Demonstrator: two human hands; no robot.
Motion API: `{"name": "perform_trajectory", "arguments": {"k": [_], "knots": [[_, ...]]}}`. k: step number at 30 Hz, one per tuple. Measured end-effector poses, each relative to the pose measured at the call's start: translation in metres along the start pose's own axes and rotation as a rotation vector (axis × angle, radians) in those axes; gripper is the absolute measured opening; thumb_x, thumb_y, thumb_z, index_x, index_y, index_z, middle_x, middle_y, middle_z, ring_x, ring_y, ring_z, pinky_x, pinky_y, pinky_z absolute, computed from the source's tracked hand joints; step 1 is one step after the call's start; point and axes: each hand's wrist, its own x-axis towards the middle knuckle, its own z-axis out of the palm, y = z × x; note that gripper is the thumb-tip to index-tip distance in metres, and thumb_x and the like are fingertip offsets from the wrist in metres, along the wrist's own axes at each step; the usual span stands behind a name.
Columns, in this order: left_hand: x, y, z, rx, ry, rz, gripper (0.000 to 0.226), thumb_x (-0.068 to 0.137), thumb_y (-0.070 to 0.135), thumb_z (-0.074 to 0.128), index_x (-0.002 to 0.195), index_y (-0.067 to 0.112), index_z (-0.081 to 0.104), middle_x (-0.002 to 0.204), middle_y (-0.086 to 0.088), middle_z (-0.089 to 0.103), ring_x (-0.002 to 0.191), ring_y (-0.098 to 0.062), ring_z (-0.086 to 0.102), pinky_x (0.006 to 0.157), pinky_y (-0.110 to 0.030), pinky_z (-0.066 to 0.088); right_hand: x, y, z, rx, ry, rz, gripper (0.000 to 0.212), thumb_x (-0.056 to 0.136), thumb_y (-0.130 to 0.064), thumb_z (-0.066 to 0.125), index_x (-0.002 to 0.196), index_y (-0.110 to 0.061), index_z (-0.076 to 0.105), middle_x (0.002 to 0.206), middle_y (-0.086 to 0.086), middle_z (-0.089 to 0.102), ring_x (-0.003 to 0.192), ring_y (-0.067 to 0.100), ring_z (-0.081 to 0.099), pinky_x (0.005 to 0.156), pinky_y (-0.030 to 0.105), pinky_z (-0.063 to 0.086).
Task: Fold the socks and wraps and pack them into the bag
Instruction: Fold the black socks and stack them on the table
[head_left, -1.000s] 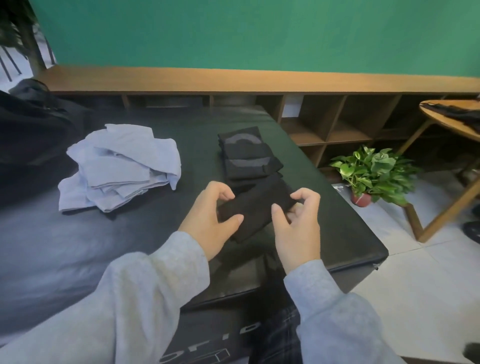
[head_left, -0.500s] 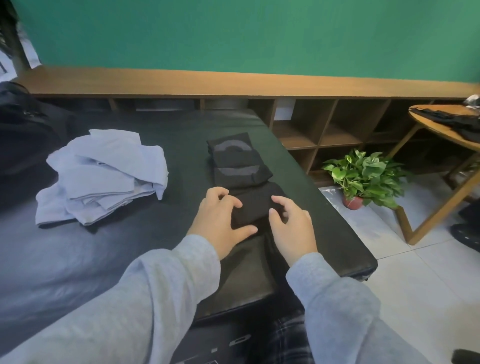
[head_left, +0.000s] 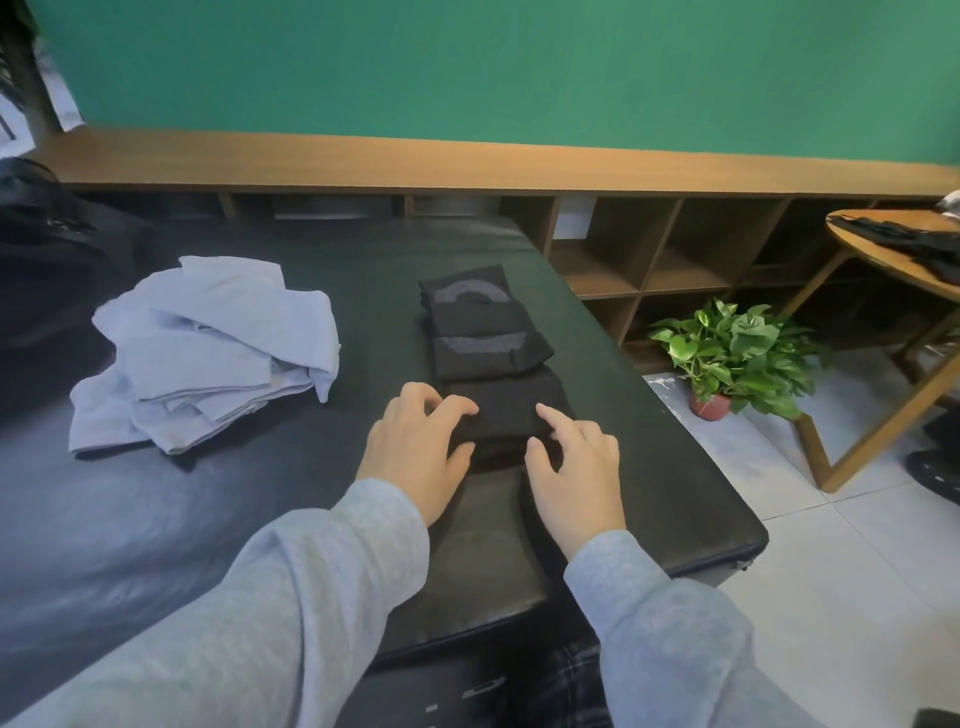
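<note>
While both hands sit on the black counter (head_left: 260, 519), left hand (head_left: 415, 447) and right hand (head_left: 576, 467) press a folded black sock (head_left: 506, 410), fingers loosely bent, not gripping. Just beyond, touching: two folded black socks (head_left: 480, 325). Farther left, a light-blue wraps pile (head_left: 208, 353).

No legible text, brand, number or sign is present. The folded black socks (head_left: 480, 325) carry grey curved bands, not lettering. White marks on the dark surface (head_left: 457, 699) at the bottom edge are too cropped to read.
</note>
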Motion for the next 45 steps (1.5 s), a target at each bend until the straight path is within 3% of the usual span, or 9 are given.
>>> {"name": "perform_trajectory", "arguments": {"k": [3,7,12,19,25,28,33,40,45], "knots": [[-0.003,-0.005,0.002,-0.262,-0.029,-0.039,0.046,0.091,0.037,0.053,0.135,0.036,0.038,0.141,0.004,0.022,0.131,-0.014,0.024,0.108,-0.029,0.025,0.0,0.0,0.002,-0.142,0.098,-0.031,0.038,0.091,-0.037,0.051,0.129,-0.034,0.05,0.111,-0.008,0.033,0.111,0.012,0.025,0.097,0.028,0.029],[0.003,-0.002,0.003,-0.627,-0.087,-0.177,0.061,0.097,0.037,0.039,0.148,0.032,0.006,0.153,0.018,-0.006,0.139,0.0,0.003,0.108,-0.022,0.008,0.007,0.0,0.001,-0.2,0.128,-0.087,0.038,0.087,-0.044,0.055,0.123,-0.033,0.052,0.141,-0.001,0.026,0.131,0.017,0.017,0.107,0.035,0.021],[0.023,0.006,0.005,-0.869,-0.02,-0.348,0.057,0.099,0.043,0.029,0.147,0.037,-0.001,0.153,0.023,-0.004,0.14,0.001,0.003,0.105,-0.022,0.007,0.019,0.004,0.003,-0.153,0.027,-0.184,0.049,0.09,-0.046,0.048,0.136,-0.039,0.034,0.154,-0.009,0.007,0.142,0.012,0.001,0.113,0.035,0.011],[0.056,0.013,0.012,-0.938,0.021,-0.454,0.051,0.099,0.046,0.023,0.148,0.037,0.012,0.153,0.022,0.013,0.14,-0.001,0.013,0.108,-0.023,0.009,0.031,0.008,0.006,-0.043,0.024,-0.076,0.042,0.095,-0.038,0.039,0.137,-0.035,0.039,0.153,-0.012,0.019,0.142,0.004,0.003,0.113,0.031,0.012],[0.063,0.031,0.028,-0.962,0.008,-0.418,0.052,0.098,0.045,0.025,0.148,0.036,0.012,0.152,0.023,0.014,0.139,0.0,0.015,0.104,-0.019,0.01,0.036,0.012,0.008,0.117,0.313,0.011,0.045,0.096,-0.031,0.032,0.14,-0.026,0.037,0.152,-0.009,0.025,0.141,0.007,0.012,0.113,0.029,0.012],[0.068,0.038,0.037,-0.951,0.012,-0.405,0.052,0.099,0.045,0.024,0.148,0.036,0.01,0.153,0.021,0.012,0.14,-0.001,0.014,0.105,-0.02,0.01,0.035,0.013,0.01,0.141,0.38,0.022,0.05,0.092,-0.031,0.029,0.141,-0.024,0.035,0.151,-0.01,0.026,0.142,0.005,0.012,0.117,0.034,0.013],[0.072,0.047,0.046,-0.922,0.023,-0.367,0.054,0.099,0.043,0.024,0.149,0.032,0.008,0.155,0.017,0.007,0.141,-0.002,0.009,0.111,-0.023,0.008,0.036,0.014,0.01,0.121,0.372,0.017,0.051,0.092,-0.029,0.03,0.142,-0.021,0.036,0.151,-0.009,0.028,0.142,0.005,0.011,0.118,0.04,0.013],[0.099,0.016,0.038,-0.941,0.238,-0.406,0.059,0.098,0.034,0.035,0.149,0.026,0.006,0.156,0.008,-0.006,0.142,-0.003,-0.002,0.111,-0.024,0.003,0.036,0.012,0.008,0.051,0.279,0.06,0.047,0.097,-0.022,0.038,0.144,-0.025,0.031,0.153,-0.01,0.022,0.142,0.005,0.006,0.118,0.038,0.009],[0.141,-0.027,0.031,-0.865,0.052,-0.431,0.073,0.09,0.049,0.047,0.148,0.036,0.004,0.157,0.009,0.0,0.143,-0.012,0.01,0.116,-0.041,0.012,0.036,0.01,0.007,0.037,0.211,0.103,0.047,0.096,-0.034,0.034,0.143,-0.036,0.027,0.154,-0.014,0.013,0.142,0.005,0.004,0.116,0.033,0.008]]}}
